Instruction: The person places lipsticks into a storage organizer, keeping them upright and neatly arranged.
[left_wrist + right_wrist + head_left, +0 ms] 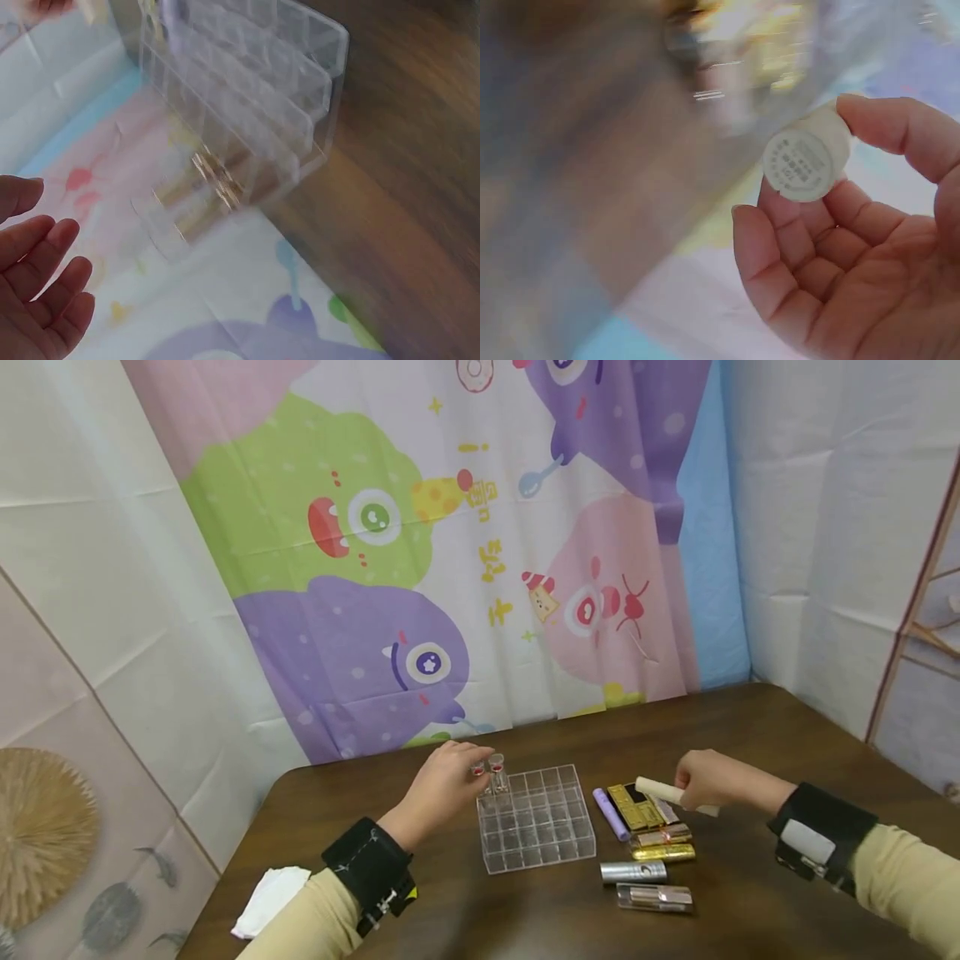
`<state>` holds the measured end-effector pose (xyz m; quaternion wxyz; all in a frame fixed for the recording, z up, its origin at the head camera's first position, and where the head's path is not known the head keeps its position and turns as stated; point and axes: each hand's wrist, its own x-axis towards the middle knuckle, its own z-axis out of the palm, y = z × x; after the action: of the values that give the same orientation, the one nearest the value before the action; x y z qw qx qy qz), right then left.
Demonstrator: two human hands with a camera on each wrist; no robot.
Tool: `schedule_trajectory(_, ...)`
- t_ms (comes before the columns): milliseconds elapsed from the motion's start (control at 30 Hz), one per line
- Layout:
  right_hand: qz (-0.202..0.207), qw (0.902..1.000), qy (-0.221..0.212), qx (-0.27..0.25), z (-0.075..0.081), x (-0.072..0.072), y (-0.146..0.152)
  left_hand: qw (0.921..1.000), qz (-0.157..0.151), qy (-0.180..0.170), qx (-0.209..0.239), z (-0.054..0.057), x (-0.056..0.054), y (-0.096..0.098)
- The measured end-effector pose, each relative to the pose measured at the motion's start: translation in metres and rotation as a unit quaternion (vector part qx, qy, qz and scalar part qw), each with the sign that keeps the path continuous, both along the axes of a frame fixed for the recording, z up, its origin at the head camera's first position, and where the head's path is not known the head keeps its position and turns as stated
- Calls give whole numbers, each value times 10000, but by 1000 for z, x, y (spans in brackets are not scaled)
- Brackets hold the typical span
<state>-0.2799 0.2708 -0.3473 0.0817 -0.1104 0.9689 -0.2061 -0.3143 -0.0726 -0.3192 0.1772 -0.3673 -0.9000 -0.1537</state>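
Note:
My right hand (702, 779) pinches a cream lipstick tube (660, 791) above the table's right side. In the right wrist view, the round printed base of this tube faces the camera, between thumb and fingers. My left hand (447, 781) is at the back left corner of a clear compartment organizer (536, 818). Its fingers are loosely bent with a gap to the thumb and hold nothing in the left wrist view. Two clear lipsticks (497, 774) with gold parts stand in the organizer beside that hand; the left one is partly hidden in the head view.
Right of the organizer lie a purple tube (611, 814), gold cases (634, 806), a gold tube (663, 852), a silver tube (633, 872) and a clear-ended lipstick (655, 897). A white tissue (272, 900) lies at the left table edge. A cartoon curtain (480, 568) hangs behind.

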Motion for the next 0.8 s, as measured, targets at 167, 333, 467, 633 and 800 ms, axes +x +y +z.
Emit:
schedule_trajectory(167, 778, 9960, 409, -176, 24, 4, -50, 9958, -373, -800, -236, -1, 8, 18)
schedule_trajectory(333, 1334, 9886, 651, -260, 33, 5, -94, 9804, -661, -1853, 132, -8, 11, 25)
schedule_trajectory(467, 1558, 9839, 805, -355, 32, 3, -114, 9759, -777, -2022, 263, -14, 11, 20)
schedule_trajectory(633, 1350, 9846, 1009, -472, 30, -1, -120, 9870, -584, -1472, 286, -10, 5, 10)
schedule_trajectory(800, 1192, 9852, 1064, -615, 28, -2, -110, 9971, -181, -724, 127, 4, -9, 4)
